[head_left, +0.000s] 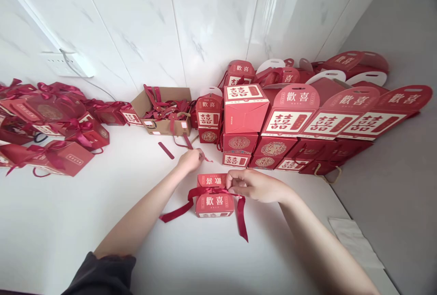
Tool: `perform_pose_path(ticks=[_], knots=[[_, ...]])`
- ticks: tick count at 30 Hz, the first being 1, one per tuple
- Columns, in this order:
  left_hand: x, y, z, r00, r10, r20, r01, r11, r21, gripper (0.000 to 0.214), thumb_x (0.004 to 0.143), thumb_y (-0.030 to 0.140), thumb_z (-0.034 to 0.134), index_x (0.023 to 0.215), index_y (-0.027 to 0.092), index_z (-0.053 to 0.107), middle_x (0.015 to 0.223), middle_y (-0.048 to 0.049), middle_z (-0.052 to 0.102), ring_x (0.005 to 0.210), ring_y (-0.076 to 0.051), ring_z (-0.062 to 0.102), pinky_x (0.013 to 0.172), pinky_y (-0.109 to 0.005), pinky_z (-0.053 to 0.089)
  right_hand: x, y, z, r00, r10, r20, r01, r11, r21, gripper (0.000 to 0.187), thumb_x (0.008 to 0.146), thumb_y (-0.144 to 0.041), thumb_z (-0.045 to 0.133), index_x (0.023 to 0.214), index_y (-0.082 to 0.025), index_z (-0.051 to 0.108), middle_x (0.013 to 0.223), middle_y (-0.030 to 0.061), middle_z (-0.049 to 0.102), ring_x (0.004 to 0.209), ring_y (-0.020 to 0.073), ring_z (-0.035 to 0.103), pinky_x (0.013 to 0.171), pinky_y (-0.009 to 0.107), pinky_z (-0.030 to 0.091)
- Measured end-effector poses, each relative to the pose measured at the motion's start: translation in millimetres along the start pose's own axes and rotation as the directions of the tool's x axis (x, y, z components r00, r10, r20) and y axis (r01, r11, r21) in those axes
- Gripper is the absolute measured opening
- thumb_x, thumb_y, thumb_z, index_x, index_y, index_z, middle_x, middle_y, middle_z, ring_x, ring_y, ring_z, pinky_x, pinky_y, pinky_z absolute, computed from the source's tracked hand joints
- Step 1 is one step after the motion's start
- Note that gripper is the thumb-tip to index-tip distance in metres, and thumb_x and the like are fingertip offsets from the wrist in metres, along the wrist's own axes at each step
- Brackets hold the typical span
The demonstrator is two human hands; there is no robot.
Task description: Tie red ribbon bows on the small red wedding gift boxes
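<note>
Red box point(214, 207), right hand point(257, 185) curled alongside, left hand point(190, 160) beyond

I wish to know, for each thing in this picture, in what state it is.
Middle gift box: closed
Ribbon: across that box's top, both tails loose
Cardboard box: open, filled
Left-side gift boxes: piled together, many ribbon-tied
Right-side gift boxes: stacked, several top flaps raised
Loose red strip: lying flat
Left hand: fingers curled
Right hand: fingers bent, beside the ribbon

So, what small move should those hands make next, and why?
Probably bring the left hand to the nearest box: the right hand is at its ribbon, whose two ends trail loose, while the left hand is apart from it.
</note>
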State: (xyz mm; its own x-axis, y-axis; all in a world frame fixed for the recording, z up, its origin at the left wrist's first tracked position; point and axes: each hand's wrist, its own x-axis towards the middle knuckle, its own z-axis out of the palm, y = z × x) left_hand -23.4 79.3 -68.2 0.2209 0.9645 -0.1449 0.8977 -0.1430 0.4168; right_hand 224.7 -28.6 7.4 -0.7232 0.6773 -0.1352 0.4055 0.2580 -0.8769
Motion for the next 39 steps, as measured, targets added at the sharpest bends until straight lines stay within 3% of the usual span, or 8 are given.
perform_pose_path(ticks=[6, 13, 19, 23, 27, 30, 35, 39], knots=[[-14, -4, -18.1, 0.983, 0.076, 0.167, -0.071, 0.997, -0.036, 0.017, 0.081, 0.027, 0.055, 0.083, 0.015, 0.067, 0.087, -0.0093, 0.072, 0.084, -0.023, 0.064, 0.073, -0.030, 0.045, 1, 0, 1, 1.000, -0.004, 0.006, 0.004, 1.000, 0.019, 0.006, 0.089, -0.020, 0.051, 0.092, -0.020, 0.056, 0.069, -0.0039, 0.055, 0.061, 0.0100, 0.049, 0.057, 0.020, 0.035], [-66, -28, -109.1, 0.875, 0.179, 0.449, -0.069, 0.965, -0.252, 0.033, 0.078, 0.048, 0.061, 0.084, 0.015, 0.063, 0.095, -0.0083, 0.074, 0.070, -0.015, 0.059, 0.061, -0.023, 0.043, 1, 4, 3, 1.000, -0.012, 0.018, 0.013, 1.000, -0.011, 0.008, 0.091, -0.022, 0.049, 0.095, -0.021, 0.056, 0.074, -0.0030, 0.057, 0.064, 0.0108, 0.049, 0.060, 0.022, 0.037], [-109, -12, -166.2, 0.983, 0.075, 0.170, -0.017, 0.947, -0.320, 0.034, 0.082, 0.052, 0.056, 0.077, 0.018, 0.059, 0.074, -0.0054, 0.070, 0.067, -0.015, 0.056, 0.062, -0.024, 0.040, -3, -6, 2, 0.993, -0.055, -0.108, 0.044, 0.994, -0.103, 0.011, 0.091, -0.029, 0.054, 0.091, -0.021, 0.060, 0.080, -0.0004, 0.062, 0.072, 0.0139, 0.055, 0.067, 0.025, 0.041], [-128, 47, -154.3, 0.971, 0.231, 0.065, -0.201, 0.931, -0.304, 0.024, 0.088, 0.042, 0.050, 0.086, 0.019, 0.059, 0.082, -0.0034, 0.067, 0.076, -0.016, 0.060, 0.067, -0.026, 0.043, -5, -31, 6, 0.869, -0.086, -0.488, 0.123, 0.991, 0.045, 0.026, 0.093, -0.043, 0.052, 0.090, -0.020, 0.064, 0.087, 0.0034, 0.066, 0.080, 0.0170, 0.060, 0.077, 0.031, 0.045], [-139, 99, -126.1, 0.954, 0.285, 0.089, -0.250, 0.925, -0.286, 0.019, 0.093, 0.037, 0.044, 0.090, 0.022, 0.055, 0.070, 0.0025, 0.062, 0.060, -0.012, 0.052, 0.055, -0.024, 0.037, -1, -48, 18, 0.905, 0.013, -0.425, 0.221, 0.839, 0.497, 0.038, 0.087, -0.050, 0.059, 0.106, -0.017, 0.065, 0.071, 0.0011, 0.067, 0.059, 0.0129, 0.061, 0.066, 0.030, 0.051], [-141, 119, -113.0, 0.939, 0.338, 0.073, -0.311, 0.917, -0.249, 0.017, 0.093, 0.036, 0.045, 0.091, 0.022, 0.054, 0.062, 0.0052, 0.057, 0.051, -0.010, 0.044, 0.050, -0.023, 0.032, 1, -48, 25, 0.931, 0.050, -0.362, 0.213, 0.732, 0.647, 0.036, 0.076, -0.046, 0.073, 0.095, -0.015, 0.069, 0.075, 0.0033, 0.071, 0.059, 0.0129, 0.066, 0.065, 0.029, 0.055], [-139, 117, -116.4, 0.886, 0.454, 0.100, -0.390, 0.843, -0.369, 0.023, 0.092, 0.036, 0.048, 0.111, 0.025, 0.055, 0.077, 0.0023, 0.062, 0.068, -0.012, 0.057, 0.064, -0.024, 0.044, -43, -45, 27, 0.888, 0.154, -0.434, 0.141, 0.805, 0.576, 0.028, 0.075, -0.042, 0.075, 0.078, -0.015, 0.069, 0.069, 0.0037, 0.072, 0.062, 0.0153, 0.068, 0.067, 0.030, 0.056], [-129, 86, -117.9, 0.916, 0.385, 0.116, -0.341, 0.897, -0.282, 0.031, 0.090, 0.042, 0.051, 0.117, 0.026, 0.054, 0.099, -0.0024, 0.063, 0.085, -0.016, 0.059, 0.075, -0.028, 0.047, -134, -37, 51, 0.906, 0.269, -0.328, -0.204, 0.954, 0.219, 0.020, 0.085, -0.037, 0.065, 0.074, -0.022, 0.072, 0.071, 0.0040, 0.073, 0.068, 0.0179, 0.068, 0.072, 0.031, 0.053]])
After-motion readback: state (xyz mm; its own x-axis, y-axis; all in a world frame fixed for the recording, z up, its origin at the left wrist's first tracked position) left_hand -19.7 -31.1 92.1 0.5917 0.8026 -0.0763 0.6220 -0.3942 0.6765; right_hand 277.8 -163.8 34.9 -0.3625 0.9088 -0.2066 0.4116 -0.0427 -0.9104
